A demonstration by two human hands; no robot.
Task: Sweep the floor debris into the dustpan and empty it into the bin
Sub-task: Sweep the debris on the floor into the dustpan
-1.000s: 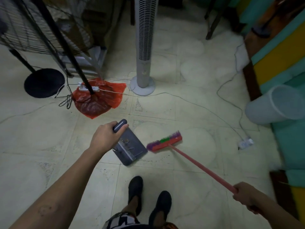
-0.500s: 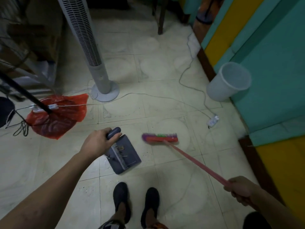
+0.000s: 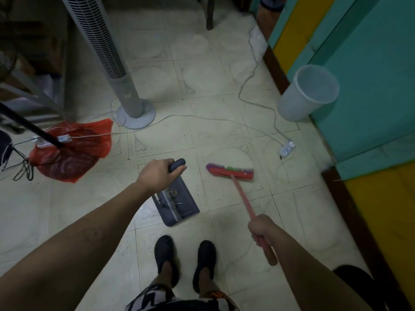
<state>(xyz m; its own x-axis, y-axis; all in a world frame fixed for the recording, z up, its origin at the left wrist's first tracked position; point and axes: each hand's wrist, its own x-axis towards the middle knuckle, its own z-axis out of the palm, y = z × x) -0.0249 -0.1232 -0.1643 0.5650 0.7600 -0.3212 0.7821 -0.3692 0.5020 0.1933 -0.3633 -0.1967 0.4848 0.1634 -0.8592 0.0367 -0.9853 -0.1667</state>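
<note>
left hand (image 3: 157, 173): clenched on grey plastic dustpan (image 3: 177, 202), mid-floor by the feet. right hand (image 3: 261, 228): gripping pink broom (image 3: 231, 172). step: likely carrying to empty; next, reach white plastic bin (image 3: 306, 94) at the wall.

Left arm enters from lower left, extended toward frame centre; left hand (image 3: 157, 173) fisted around a dark handle, knuckles up. Right arm enters from lower right; right hand (image 3: 261, 227) clenched around a pink shaft. Both feet at bottom centre, side by side.
</note>
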